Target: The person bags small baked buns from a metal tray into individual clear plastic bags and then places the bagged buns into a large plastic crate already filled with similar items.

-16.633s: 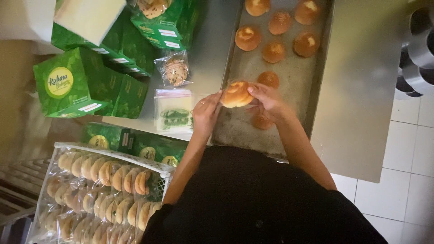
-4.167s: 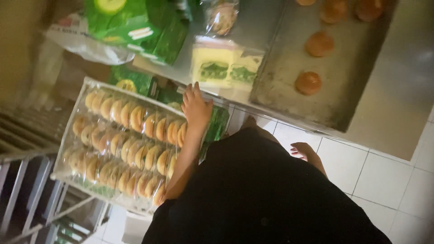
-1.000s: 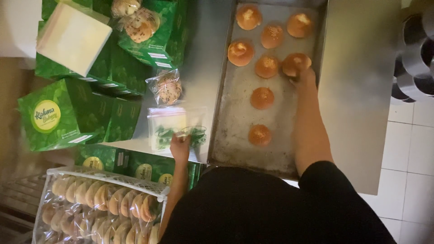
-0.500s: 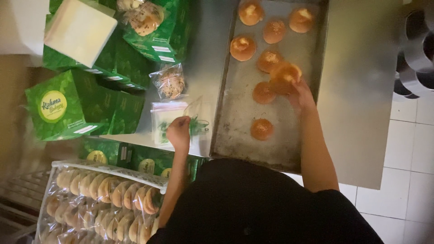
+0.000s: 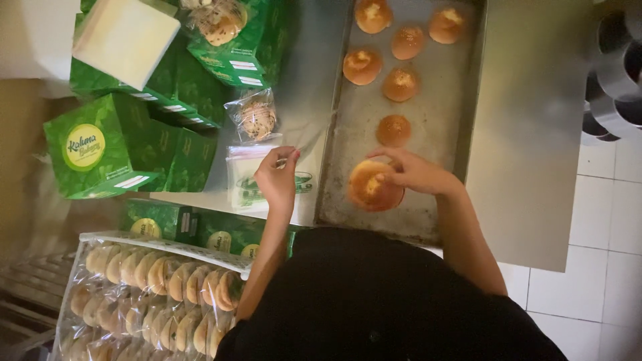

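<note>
The right hand [image 5: 411, 172] is curled over a round golden bun [image 5: 373, 186], fingers closed along its top and far side, holding it at the near end of a long metal baking tray [image 5: 438, 127]. The bun sits at or just above the tray's surface; whether it is lifted clear cannot be told. Six more buns [image 5: 393, 130] lie farther along the tray, the closest just beyond the held one and the rest grouped toward the far end. The left hand [image 5: 277, 179] is pinched shut on the top edge of a clear plastic bag [image 5: 249, 175] from a small stack with green print, lying on the steel worktop [image 5: 535, 134] just left of the tray's near corner. Past that stack, a single wrapped bun [image 5: 255, 119] rests on the worktop, touching the green cardboard boxes [image 5: 117, 150] that crowd the left side. One box near the far-left corner carries a white lid or sheet [image 5: 126, 39], and another wrapped bun [image 5: 219, 20] lies on top of a neighbouring box. Below the worktop's near edge, a white wire rack [image 5: 167, 246] holds rows of bagged buns [image 5: 154, 294] standing on edge.
</note>
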